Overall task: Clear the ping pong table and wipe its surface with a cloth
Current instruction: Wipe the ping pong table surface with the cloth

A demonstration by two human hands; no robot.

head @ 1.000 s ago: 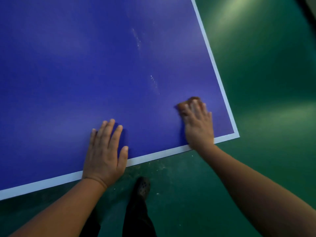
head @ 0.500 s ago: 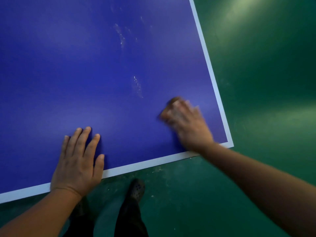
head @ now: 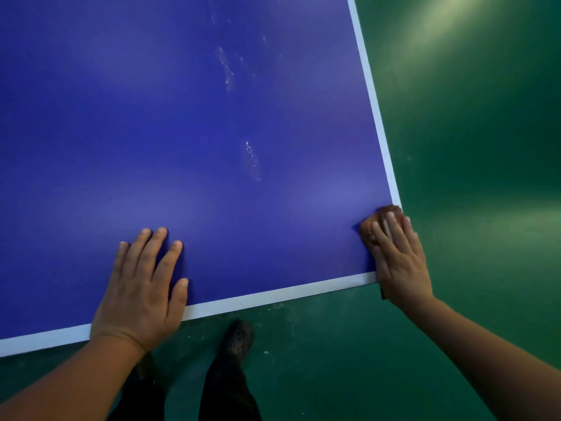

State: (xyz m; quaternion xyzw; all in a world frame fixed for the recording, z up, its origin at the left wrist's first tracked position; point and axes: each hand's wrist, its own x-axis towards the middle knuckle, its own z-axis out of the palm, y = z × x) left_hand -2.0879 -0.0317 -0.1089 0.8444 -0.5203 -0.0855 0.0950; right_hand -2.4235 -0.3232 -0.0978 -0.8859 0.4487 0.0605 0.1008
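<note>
I've got the brown cloth (head: 381, 218) under my right hand's (head: 400, 265) straight fingers (head: 394, 230) at the blue table's (head: 182, 132) corner; left hand (head: 141, 291) flat, fingers spread. Green floor (head: 470, 147) all around.

Both forearms are bare to the edge of the view, with no sleeves, watch, bracelet or rings showing. The left hand (head: 141, 287) is broad, with short, trimmed nails that catch a little light; the right hand (head: 399, 259) has the same short nails. Below, the legs wear dark, near-black trousers (head: 224, 390) of loose cut. The one foot plainly in view has a dark clog-style shoe (head: 239, 337) with rows of small round holes across its top
</note>
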